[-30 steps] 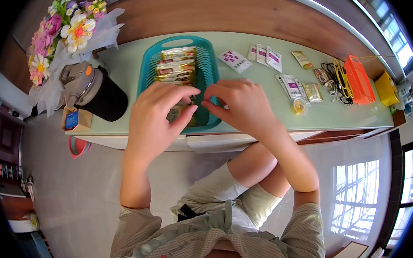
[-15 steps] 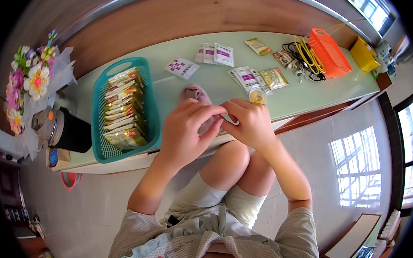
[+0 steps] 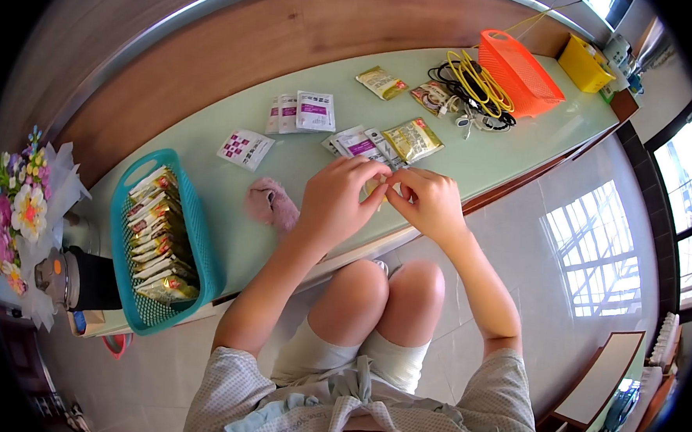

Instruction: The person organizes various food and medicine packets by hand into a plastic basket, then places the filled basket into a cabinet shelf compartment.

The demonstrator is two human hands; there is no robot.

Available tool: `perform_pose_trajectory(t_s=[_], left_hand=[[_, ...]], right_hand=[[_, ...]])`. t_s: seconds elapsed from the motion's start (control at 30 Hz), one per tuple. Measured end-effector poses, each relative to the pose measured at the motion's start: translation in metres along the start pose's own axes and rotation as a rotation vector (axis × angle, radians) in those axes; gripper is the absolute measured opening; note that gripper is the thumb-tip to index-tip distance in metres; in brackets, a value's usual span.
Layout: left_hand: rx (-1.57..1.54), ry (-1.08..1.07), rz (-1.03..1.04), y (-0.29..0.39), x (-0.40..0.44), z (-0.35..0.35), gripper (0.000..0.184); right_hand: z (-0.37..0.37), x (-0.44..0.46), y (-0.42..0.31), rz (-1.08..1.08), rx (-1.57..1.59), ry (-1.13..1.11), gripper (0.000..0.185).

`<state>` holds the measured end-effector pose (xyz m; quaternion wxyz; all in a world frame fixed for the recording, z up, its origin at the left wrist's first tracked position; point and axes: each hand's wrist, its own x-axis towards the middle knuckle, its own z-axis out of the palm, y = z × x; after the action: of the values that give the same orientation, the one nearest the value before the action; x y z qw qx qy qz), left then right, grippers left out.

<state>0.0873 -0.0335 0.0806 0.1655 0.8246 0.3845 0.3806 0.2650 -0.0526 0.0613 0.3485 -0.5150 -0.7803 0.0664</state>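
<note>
Packets stand in one row inside the teal basket, well to the left of my hands — this part, I judge, is done. My left hand and right hand meet with curled fingers, tips pinched close together, but I cannot tell if something small is gripped there. Just beyond them, gold packet and white-and-purple sachets lie loose on the table — these seem left unarranged.

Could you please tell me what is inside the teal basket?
The teal basket holds a row of overlapping packets, with bare mesh showing beside them. They partly cover one another, and whatever lies beneath them cannot be seen.
</note>
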Motion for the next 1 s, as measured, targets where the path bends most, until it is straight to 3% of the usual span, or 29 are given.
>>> perform_pose_trajectory(t_s=[0.2, 0.33, 0.43, 0.57, 0.73, 0.83, 1.0], left_hand=[[0.087, -0.024, -0.030, -0.034, 0.035, 0.027, 0.013], [0.096, -0.079, -0.155, -0.053, 0.054, 0.033, 0.018], [0.124, -0.111, -0.171, -0.063, 0.061, 0.042, 0.022], [0.189, -0.128, -0.147, -0.076, 0.069, 0.057, 0.026], [0.239, -0.129, -0.100, -0.083, 0.079, 0.069, 0.029], [0.280, -0.066, -0.082, -0.084, 0.076, 0.076, 0.029], [0.274, -0.075, -0.110, -0.089, 0.074, 0.080, 0.028]], right_hand=[[-0.003, 0.026, 0.048, 0.061, -0.031, 0.011, 0.006], [-0.003, 0.052, 0.090, 0.112, -0.160, 0.020, 0.011], [0.002, 0.070, 0.121, 0.004, -0.312, 0.113, 0.015], [0.020, 0.094, 0.153, 0.014, -0.400, 0.137, 0.028], [0.034, 0.118, 0.160, 0.034, -0.644, 0.197, 0.027], [0.033, 0.125, 0.156, 0.156, -0.744, 0.062, 0.027], [0.036, 0.131, 0.158, 0.108, -0.835, -0.018, 0.026]])
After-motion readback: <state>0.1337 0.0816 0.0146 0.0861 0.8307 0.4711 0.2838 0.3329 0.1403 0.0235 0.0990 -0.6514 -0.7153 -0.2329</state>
